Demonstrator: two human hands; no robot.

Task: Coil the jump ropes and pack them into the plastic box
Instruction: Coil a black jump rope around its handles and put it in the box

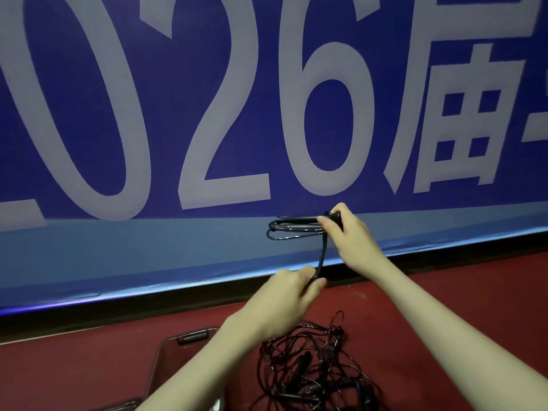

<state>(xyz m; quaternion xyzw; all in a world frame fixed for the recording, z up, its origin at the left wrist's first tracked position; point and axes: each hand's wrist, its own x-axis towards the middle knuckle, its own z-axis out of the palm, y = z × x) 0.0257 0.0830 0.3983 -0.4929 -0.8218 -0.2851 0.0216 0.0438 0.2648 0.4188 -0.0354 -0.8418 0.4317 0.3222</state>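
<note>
While my right hand (pixel 345 229) grips the coiled black jump rope (pixel 292 228) by its bundled handles, fingers curled round the thick end, my left hand (pixel 292 287) pinches the loose strand that drops from the coil, thumb and fingers closed on it. The coil lies flat and sideways in the air, its loops pointing to my left, and the free strand runs down from just beside my right fingers to my left hand, lower and nearer to me. Both hands are raised in front of the blue banner (pixel 178 114) with its big pale numerals and characters, whose lighter blue lower band meets a dark strip at the edge of the red floor (pixel 74 372).

Down on that floor, between my forearms, sits a tangled pile of black jump ropes (pixel 311 366), thin cords looping over each other, with at least one dark handle showing in the heap. To the left of the pile, partly hidden under my left forearm, stands the clear plastic box (pixel 166 351); I can see its far rim and a dark latch on it. I cannot tell what lies inside it from here. The rope I hold is well above both the pile and the box, touching neither.
</note>
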